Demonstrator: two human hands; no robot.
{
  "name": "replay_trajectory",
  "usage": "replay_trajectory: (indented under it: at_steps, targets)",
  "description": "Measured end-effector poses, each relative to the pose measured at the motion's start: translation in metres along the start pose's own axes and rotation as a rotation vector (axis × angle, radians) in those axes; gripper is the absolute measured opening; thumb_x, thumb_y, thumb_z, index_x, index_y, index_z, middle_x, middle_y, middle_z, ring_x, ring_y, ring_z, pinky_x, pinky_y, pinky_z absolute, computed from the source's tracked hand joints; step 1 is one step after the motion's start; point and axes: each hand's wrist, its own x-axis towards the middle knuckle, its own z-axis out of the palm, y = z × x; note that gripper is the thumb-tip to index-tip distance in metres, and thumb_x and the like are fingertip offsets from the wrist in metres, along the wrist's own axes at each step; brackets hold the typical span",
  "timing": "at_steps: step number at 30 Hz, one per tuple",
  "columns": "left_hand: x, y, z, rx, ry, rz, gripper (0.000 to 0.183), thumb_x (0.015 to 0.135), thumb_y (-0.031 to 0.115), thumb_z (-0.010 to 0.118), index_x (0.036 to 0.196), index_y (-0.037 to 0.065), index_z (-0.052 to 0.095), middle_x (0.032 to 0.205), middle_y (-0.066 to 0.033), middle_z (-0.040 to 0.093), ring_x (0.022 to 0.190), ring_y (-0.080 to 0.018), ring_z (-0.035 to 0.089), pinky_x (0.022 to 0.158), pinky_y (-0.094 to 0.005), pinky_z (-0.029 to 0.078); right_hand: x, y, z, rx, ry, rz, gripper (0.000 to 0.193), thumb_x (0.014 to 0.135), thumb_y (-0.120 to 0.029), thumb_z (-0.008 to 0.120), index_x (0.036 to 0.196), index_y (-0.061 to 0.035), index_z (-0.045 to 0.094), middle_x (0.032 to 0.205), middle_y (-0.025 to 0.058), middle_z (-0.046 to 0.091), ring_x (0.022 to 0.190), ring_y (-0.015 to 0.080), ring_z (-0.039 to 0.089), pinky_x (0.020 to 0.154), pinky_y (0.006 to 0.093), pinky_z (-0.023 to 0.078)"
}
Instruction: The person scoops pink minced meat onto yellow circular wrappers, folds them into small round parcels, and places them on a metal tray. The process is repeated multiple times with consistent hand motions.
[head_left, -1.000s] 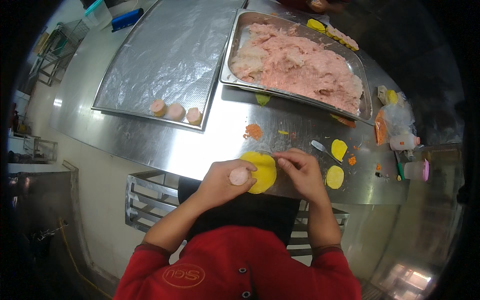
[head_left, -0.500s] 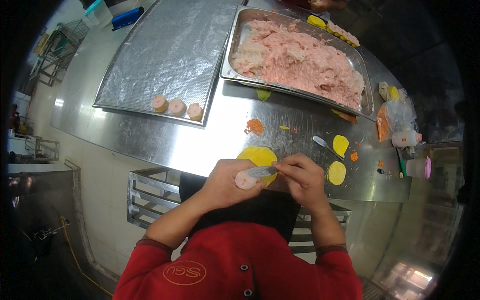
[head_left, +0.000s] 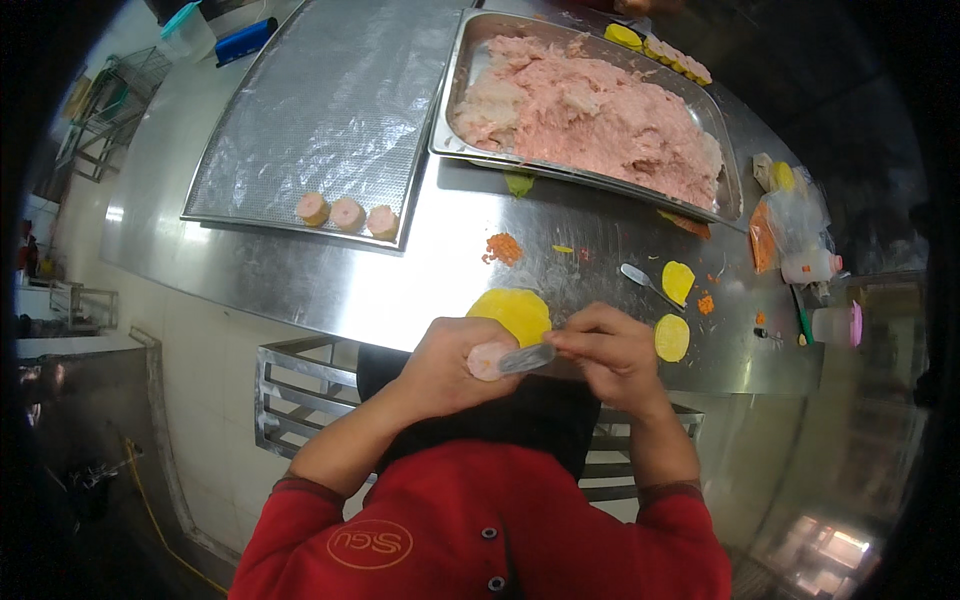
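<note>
My left hand (head_left: 438, 362) is closed round a dumpling (head_left: 485, 361), its pink filled top facing up. Its wrapper is mostly hidden by my fingers. Pinched in my right hand (head_left: 615, 362) is a small spatula (head_left: 526, 358), whose flat blade meets the right edge of the filling. Just beyond my hands lies a stack of round yellow wrappers (head_left: 512, 312). Past it is a small heap of chopped orange bits (head_left: 503, 249). At the near edge of the plastic-covered perforated tray (head_left: 290, 120) stand three finished-looking dumplings (head_left: 347, 214).
A deep steel pan (head_left: 443, 140) heaped with pink minced filling (head_left: 610, 115) stands at the back. To the right lie a second spatula (head_left: 640, 277), loose yellow wrappers (head_left: 672, 338), a plastic bag (head_left: 795, 220) and a green-handled tool (head_left: 803, 318). More dumplings (head_left: 680, 58) sit beyond the pan.
The spatula blade has dropped slightly and turned, from across the filling's upper edge to its right side. My left hand keeps its hold on the dumpling. The whole view has shifted a little.
</note>
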Motion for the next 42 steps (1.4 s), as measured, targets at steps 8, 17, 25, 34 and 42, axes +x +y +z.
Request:
replay_trajectory:
  at_steps: [8, 17, 25, 34, 42]
  targets:
    - [0.000, 0.003, -0.001, 0.068, -0.017, -0.037, 0.020, 0.080, 0.018, 0.085, 0.092, 0.006, 0.074, 0.082, -0.0133, 0.073, 0.073, -0.0300, 0.073, 0.068, -0.0363, 0.057, 0.002, -0.002, 0.000, -0.027, -0.013, 0.014, 0.048, 0.074, 0.011, 0.072, 0.115, -0.0119, 0.079, 0.094, 0.0097, 0.069, 0.090, 0.0263, 0.070, 0.081, 0.0354, 0.056]
    - [-0.001, 0.001, -0.003, 0.099, -0.031, -0.041, 0.022, 0.080, 0.020, 0.085, 0.090, 0.005, 0.073, 0.080, -0.0136, 0.071, 0.073, -0.0310, 0.072, 0.067, -0.0376, 0.056, 0.003, 0.001, 0.008, -0.020, 0.012, -0.001, 0.049, 0.072, 0.007, 0.074, 0.116, -0.0119, 0.079, 0.096, 0.0100, 0.068, 0.088, 0.0271, 0.069, 0.079, 0.0363, 0.056]
    - [-0.002, 0.004, -0.001, 0.073, 0.042, -0.028, 0.042, 0.079, 0.012, 0.085, 0.118, 0.003, 0.071, 0.104, -0.0135, 0.073, 0.091, -0.0339, 0.073, 0.083, -0.0383, 0.058, 0.005, 0.006, 0.000, 0.030, 0.115, 0.045, 0.027, 0.081, 0.004, 0.074, 0.107, -0.0052, 0.080, 0.094, 0.0116, 0.073, 0.083, 0.0245, 0.072, 0.076, 0.0358, 0.058]
    - [0.007, 0.001, -0.007, 0.254, -0.049, 0.205, 0.038, 0.075, 0.011, 0.087, 0.107, 0.007, 0.068, 0.105, -0.0117, 0.072, 0.091, -0.0326, 0.073, 0.078, -0.0385, 0.058, 0.016, 0.008, -0.010, 0.077, -0.004, -0.036, 0.014, 0.078, -0.013, 0.085, 0.087, -0.0035, 0.079, 0.081, 0.0090, 0.070, 0.071, 0.0233, 0.066, 0.070, 0.0354, 0.050]
    - [-0.001, 0.003, -0.002, 0.235, -0.022, 0.109, 0.021, 0.078, 0.012, 0.088, 0.087, 0.009, 0.070, 0.079, -0.0097, 0.070, 0.067, -0.0260, 0.070, 0.061, -0.0332, 0.053, 0.034, 0.004, 0.006, -0.037, 0.009, -0.102, 0.016, 0.077, -0.018, 0.088, 0.082, -0.0075, 0.079, 0.074, 0.0063, 0.064, 0.070, 0.0240, 0.063, 0.068, 0.0366, 0.047]
